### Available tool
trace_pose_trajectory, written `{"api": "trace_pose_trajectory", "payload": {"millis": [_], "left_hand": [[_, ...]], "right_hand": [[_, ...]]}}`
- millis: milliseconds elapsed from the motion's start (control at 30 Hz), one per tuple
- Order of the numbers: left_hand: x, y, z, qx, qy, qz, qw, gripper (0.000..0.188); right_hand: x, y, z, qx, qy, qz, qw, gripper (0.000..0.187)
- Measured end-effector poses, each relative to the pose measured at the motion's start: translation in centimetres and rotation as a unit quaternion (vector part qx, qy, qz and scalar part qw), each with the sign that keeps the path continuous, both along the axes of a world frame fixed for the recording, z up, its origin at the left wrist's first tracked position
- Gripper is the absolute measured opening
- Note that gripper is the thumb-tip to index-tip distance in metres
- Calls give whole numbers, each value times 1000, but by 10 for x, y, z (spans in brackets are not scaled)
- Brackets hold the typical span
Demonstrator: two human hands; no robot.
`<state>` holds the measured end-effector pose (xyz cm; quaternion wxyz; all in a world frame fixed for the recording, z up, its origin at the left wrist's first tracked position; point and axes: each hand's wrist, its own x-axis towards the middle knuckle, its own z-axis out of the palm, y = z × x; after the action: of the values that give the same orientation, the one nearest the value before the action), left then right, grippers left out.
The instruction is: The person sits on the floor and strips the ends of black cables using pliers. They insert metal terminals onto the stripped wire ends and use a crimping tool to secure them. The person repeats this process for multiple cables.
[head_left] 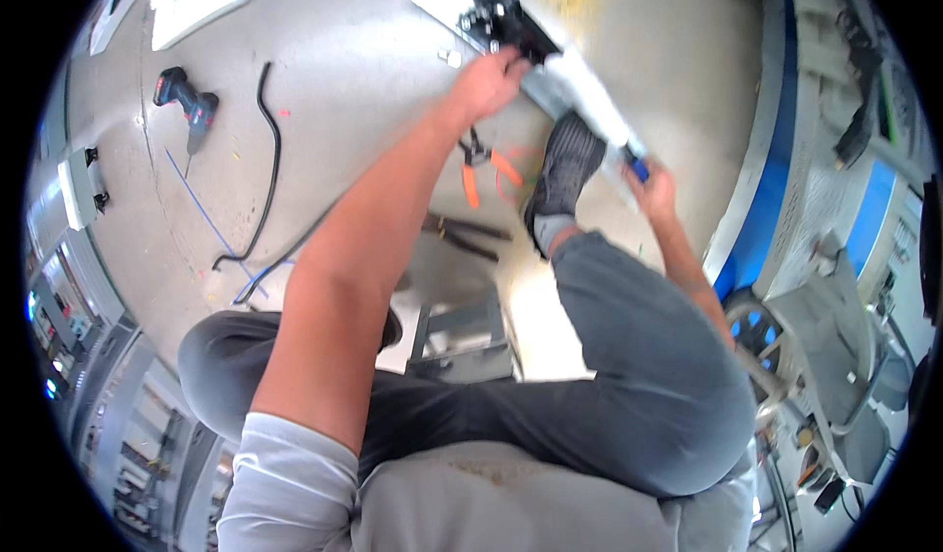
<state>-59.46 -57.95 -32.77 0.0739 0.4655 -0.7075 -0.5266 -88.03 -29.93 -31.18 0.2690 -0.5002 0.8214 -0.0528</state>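
A long white and grey part (589,95) slants over the floor ahead of me, blurred by motion. At its far end is a black mechanism (504,27) on a white panel. The fingers of my left hand (488,85) are closed at the near edge of that black mechanism. My right hand (653,191) is closed around the blue end (638,169) of the long part; whether this blue piece is separate, I cannot tell. Between my arms lie orange-handled pliers (479,169), close to my shoe (568,169). Nearer to me are dark-handled pliers (467,235).
At the left lie a cordless drill (192,105), a black hose (270,149) and a thin blue strip (201,198). A white panel (201,2) is at the far left. Along the right run a blue-edged structure (761,198) and a wheel (756,331). Shelves (128,434) stand at the lower left.
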Motion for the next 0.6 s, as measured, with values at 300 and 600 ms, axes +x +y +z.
{"api": "trace_pose_trajectory", "payload": {"millis": [300, 600], "left_hand": [[0, 18, 12, 14, -30, 51, 998, 38], [13, 39, 18, 26, 48, -17, 998, 39]], "right_hand": [[69, -95, 398, -103, 59, 200, 973, 33], [175, -305, 451, -394, -5, 223, 891, 38]]}}
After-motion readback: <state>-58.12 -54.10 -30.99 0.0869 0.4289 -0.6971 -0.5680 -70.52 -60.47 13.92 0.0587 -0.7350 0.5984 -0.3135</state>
